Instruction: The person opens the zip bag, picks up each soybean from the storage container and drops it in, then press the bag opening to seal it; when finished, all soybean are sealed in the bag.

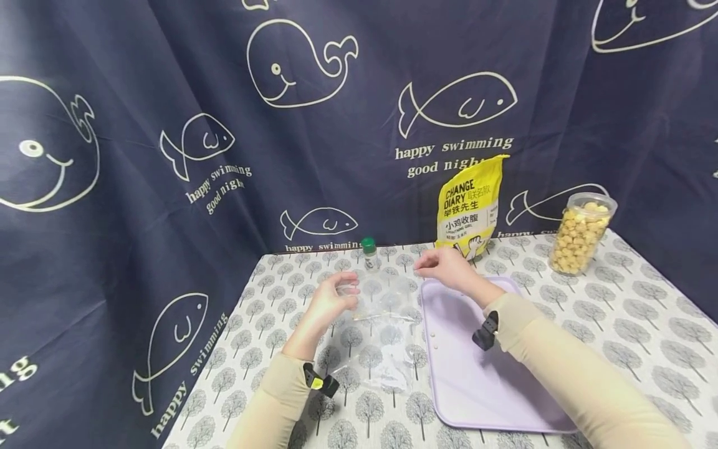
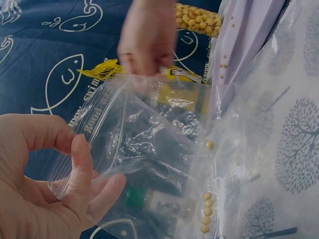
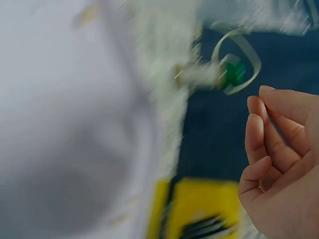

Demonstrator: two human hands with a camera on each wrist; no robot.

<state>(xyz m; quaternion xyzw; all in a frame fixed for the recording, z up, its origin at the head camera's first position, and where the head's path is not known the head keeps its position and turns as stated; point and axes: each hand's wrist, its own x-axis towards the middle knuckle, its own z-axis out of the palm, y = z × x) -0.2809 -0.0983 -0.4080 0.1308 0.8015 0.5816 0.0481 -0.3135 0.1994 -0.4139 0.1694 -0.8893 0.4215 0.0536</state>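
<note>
My left hand (image 1: 331, 299) pinches the zip edge of a clear plastic zip bag (image 2: 149, 124) between thumb and fingers. Several small round yellowish balls (image 2: 207, 211) lie along the low side of the bag. My right hand (image 1: 449, 269) is above the far left corner of the lilac tray (image 1: 471, 386), to the right of the bag. Its fingers are curled, and the thumb and index tips come together in the right wrist view; I cannot tell whether something small is between them. More small balls (image 1: 433, 340) lie at the tray's left side.
A small green-capped bottle (image 1: 368, 246) stands behind the bag. The yellow printed pouch (image 1: 468, 206) stands upright at the back, behind my right hand. At the back right is a clear jar (image 1: 580, 237) full of round yellow pieces. A dark blue curtain (image 1: 336, 156) hangs behind the tree-patterned cloth (image 1: 370, 408).
</note>
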